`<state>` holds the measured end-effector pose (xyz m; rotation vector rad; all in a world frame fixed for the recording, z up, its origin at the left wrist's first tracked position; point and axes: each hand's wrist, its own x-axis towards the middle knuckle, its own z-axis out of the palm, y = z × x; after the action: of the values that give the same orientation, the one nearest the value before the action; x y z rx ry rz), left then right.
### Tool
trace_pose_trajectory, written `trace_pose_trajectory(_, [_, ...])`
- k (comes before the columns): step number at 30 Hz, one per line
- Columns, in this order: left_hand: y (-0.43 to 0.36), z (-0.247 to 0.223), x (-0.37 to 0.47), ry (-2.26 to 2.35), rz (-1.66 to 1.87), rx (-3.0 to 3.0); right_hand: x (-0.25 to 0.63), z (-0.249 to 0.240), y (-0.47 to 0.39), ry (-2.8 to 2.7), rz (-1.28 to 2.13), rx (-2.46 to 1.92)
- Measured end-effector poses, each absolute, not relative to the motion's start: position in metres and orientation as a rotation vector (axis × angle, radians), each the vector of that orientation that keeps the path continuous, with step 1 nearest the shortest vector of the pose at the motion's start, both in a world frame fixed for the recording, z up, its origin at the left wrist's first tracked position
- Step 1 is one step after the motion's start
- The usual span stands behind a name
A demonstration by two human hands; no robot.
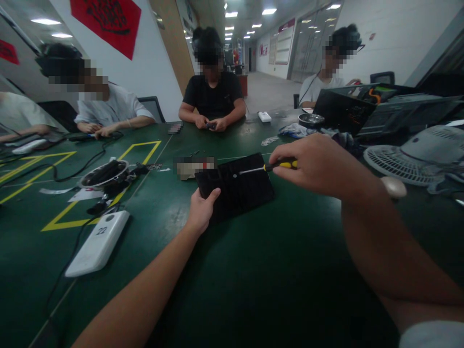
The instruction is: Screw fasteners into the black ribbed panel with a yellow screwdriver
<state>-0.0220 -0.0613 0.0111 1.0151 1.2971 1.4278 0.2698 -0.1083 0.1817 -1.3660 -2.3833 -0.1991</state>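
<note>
A flat black case point(250, 191), wallet-like, is held slightly tilted over the green table point(232, 270). My left hand point(203, 208) grips its left edge, thumb on top and the other fingers hidden beneath. My right hand point(308, 166) is closed round the yellow and black handle of a screwdriver point(255, 170). The shaft points left, and its tip is at the case near a small round metal stud point(235, 176). Whether the tip touches the case I cannot tell. Just behind the case's left corner lies a partly blurred beige item point(186, 170).
A white power bank point(99, 244) marked 22 and a basket of black parts point(105, 174) with cables are on the left. To the right are a white fan point(406, 154), a pale mouse point(393, 187) and a metal bowl point(311, 120). Several people sit across the table.
</note>
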Motion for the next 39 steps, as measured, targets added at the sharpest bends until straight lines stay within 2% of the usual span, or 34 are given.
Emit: trace_pose_trajectory(39, [-0.062,0.0,-0.021,1.362,1.451,1.155,0.247,0.164,-0.1,-2.328,-0.112,-1.348])
